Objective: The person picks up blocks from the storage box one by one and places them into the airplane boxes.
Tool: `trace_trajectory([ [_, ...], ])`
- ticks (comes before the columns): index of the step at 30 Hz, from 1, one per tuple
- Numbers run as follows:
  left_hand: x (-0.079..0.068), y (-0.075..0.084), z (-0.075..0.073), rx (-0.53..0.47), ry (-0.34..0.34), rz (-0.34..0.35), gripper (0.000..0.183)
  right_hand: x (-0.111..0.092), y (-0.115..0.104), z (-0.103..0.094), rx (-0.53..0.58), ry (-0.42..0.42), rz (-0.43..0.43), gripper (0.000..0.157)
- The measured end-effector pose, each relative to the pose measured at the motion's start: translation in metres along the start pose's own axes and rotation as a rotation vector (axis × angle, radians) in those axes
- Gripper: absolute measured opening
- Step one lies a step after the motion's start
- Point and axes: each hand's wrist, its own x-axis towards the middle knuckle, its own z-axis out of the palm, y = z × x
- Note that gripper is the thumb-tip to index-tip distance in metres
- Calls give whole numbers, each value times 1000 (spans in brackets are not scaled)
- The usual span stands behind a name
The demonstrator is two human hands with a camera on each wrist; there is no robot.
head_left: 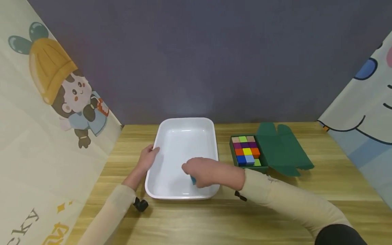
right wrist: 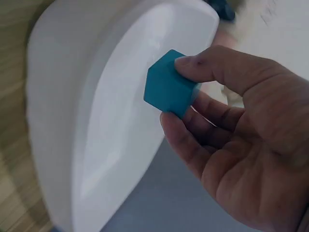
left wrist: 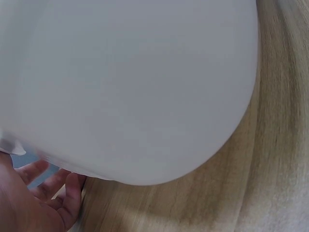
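A white rectangular tray (head_left: 172,163) stands on the wooden table. At its left rim my left hand (head_left: 148,157) grips the edge, thumb over the top; in the left wrist view the fingers of the hand (left wrist: 41,200) curl by the underside of the tray (left wrist: 135,96). My right hand (head_left: 200,172) is over the tray's lower right part. It pinches a teal block (right wrist: 168,87) between thumb and fingers, and the right wrist view shows a hexagonal outline. From the head view most of the block is hidden behind the hand.
Right of the tray, an open green box (head_left: 233,154) holds several coloured cubes (head_left: 246,151) in rows. Its green lid (head_left: 280,148) lies spread to the right. A dark grey wall (head_left: 196,61) rises behind the table, with printed white panels (head_left: 24,112) at both sides.
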Motion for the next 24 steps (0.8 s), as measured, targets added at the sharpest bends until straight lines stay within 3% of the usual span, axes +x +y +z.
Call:
trace_trajectory([
  [6, 0, -1, -1, 4, -14, 7, 50, -41, 34, -13, 81, 81, 111, 25],
  [10, 1, -1, -2, -1, -7, 6, 51, -68, 60, -15, 88, 155, 81, 18],
  [15, 1, 0, -2, 4, -1, 8, 51, -97, 91, -12, 113, 213, 27, 24],
  [24, 3, -3, -1, -3, -6, 3, 50, -133, 127, -9, 178, 227, 179, 36],
])
